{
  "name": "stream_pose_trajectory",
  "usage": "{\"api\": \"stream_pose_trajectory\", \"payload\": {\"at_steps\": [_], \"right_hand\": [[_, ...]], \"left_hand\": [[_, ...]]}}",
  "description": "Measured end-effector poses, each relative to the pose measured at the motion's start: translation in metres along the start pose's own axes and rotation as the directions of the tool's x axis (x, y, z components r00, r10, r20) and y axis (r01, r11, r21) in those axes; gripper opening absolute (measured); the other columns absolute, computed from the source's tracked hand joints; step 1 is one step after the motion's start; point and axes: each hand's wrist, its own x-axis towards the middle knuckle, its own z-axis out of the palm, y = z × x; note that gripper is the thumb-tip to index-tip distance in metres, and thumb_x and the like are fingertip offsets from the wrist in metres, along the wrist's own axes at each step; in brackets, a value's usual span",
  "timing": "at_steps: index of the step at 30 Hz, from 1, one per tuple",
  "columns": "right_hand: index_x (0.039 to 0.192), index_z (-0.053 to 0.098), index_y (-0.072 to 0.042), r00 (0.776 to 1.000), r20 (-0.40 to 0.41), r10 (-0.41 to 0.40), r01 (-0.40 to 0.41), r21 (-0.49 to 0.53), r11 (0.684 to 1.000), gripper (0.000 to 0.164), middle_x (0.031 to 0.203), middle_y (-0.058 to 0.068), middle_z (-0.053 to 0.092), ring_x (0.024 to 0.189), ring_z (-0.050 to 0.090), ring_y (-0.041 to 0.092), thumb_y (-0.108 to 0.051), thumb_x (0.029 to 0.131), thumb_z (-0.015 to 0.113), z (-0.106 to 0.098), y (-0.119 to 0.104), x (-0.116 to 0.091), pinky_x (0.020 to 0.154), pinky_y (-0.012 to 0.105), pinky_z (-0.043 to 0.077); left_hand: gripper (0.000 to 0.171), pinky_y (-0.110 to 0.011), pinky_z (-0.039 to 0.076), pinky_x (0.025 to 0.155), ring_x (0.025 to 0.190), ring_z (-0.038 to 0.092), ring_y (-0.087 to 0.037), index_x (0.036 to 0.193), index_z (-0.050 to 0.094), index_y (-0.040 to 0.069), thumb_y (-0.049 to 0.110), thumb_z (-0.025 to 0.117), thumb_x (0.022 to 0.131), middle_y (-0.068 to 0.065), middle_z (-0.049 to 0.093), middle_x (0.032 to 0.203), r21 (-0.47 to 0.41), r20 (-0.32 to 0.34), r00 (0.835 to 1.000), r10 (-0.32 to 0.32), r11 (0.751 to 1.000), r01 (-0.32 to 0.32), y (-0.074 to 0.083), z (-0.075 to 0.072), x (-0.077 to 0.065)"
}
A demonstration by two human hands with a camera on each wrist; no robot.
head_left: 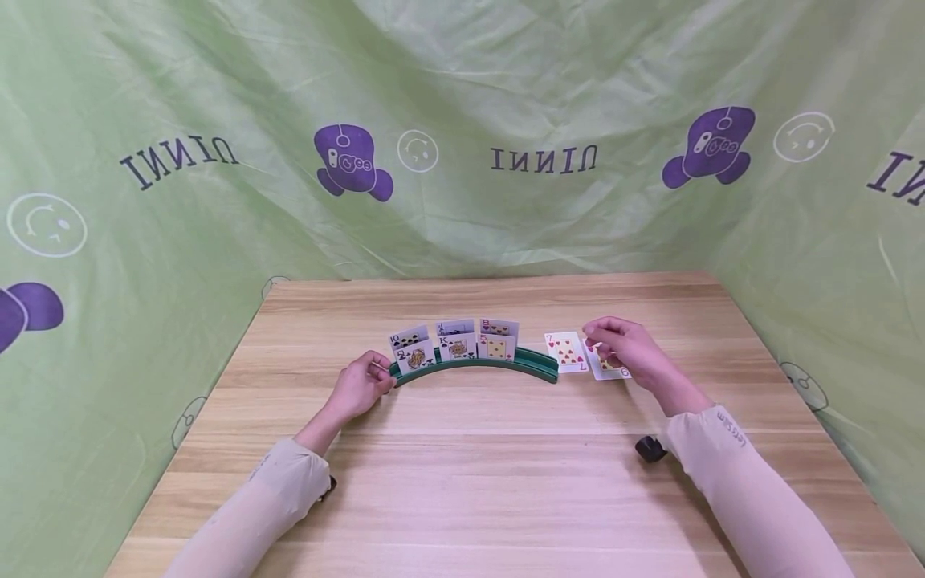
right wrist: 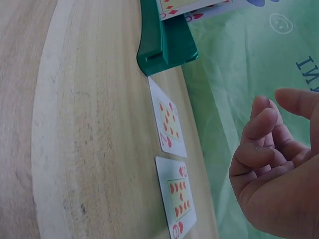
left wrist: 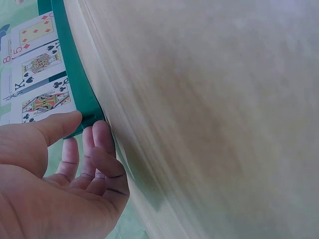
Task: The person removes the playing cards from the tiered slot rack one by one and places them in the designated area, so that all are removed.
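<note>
Steady green rack (head_left: 473, 363) with left hand (head_left: 361, 385), clamping its end; lower right hand (head_left: 627, 347) (fingers loosely curled, empty) to pinch edges of outer heart card (right wrist: 179, 196), flat on counter (head_left: 462, 482)

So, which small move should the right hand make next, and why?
Perhaps the empty right hand should pinch the seven of hearts: it lies flat by the bare right end of the green holder, whose left end the left hand grips.
</note>
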Motion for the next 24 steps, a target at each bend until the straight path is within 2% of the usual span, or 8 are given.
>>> {"api": "stream_pose_trajectory", "payload": {"at_steps": [4,9,16,19,24], "right_hand": [[0.122,0.055,0.001,1.000,0.009,-0.020,0.020,0.005,1.000,0.037,0.092,-0.006,0.062,0.070,0.053,0.007,-0.029,0.100,0.059,0.003,-0.002,-0.001,0.064,0.024,0.042],[0.119,0.057,-0.001,1.000,0.022,-0.011,0.011,0.023,1.000,0.031,0.092,-0.006,0.062,0.070,0.052,0.009,-0.026,0.101,0.059,0.007,-0.004,-0.003,0.063,0.023,0.040],[0.111,0.060,-0.008,0.998,0.046,-0.031,0.029,0.048,0.998,0.017,0.098,0.004,0.062,0.070,0.051,0.009,-0.021,0.100,0.058,0.012,-0.005,-0.004,0.060,0.022,0.038],[0.113,0.060,-0.007,0.998,0.053,-0.040,0.037,0.046,0.998,0.019,0.098,0.004,0.063,0.068,0.051,0.008,-0.021,0.100,0.059,0.015,-0.005,-0.003,0.060,0.022,0.038],[0.119,0.057,0.002,0.997,0.065,-0.044,0.041,0.049,0.998,0.031,0.094,0.000,0.064,0.069,0.053,0.008,-0.022,0.100,0.059,0.021,-0.006,-0.003,0.060,0.022,0.038]], "left_hand": [[0.022,-0.025,0.045,0.068,0.076,0.063,-0.017,0.105,0.058,0.005,0.007,0.071,0.087,-0.011,0.071,0.089,-0.005,-0.009,1.000,0.024,1.000,-0.024,0.000,0.000,-0.001],[0.020,-0.023,0.044,0.064,0.073,0.063,-0.015,0.102,0.058,0.005,0.005,0.070,0.086,-0.009,0.070,0.085,-0.011,-0.026,0.998,0.056,0.998,-0.056,-0.001,0.001,-0.001],[0.024,-0.026,0.045,0.070,0.078,0.065,-0.017,0.106,0.059,0.006,0.009,0.072,0.087,-0.010,0.072,0.090,-0.001,-0.010,1.000,0.008,1.000,-0.008,-0.001,0.000,0.000],[0.024,-0.027,0.046,0.070,0.078,0.064,-0.017,0.106,0.059,0.006,0.009,0.072,0.087,-0.010,0.072,0.091,0.005,-0.007,1.000,0.000,1.000,0.000,-0.002,0.000,0.001],[0.023,-0.027,0.046,0.069,0.078,0.063,-0.018,0.106,0.058,0.006,0.009,0.072,0.087,-0.010,0.071,0.091,0.004,-0.007,1.000,-0.003,1.000,0.003,0.000,0.000,0.000]]}}
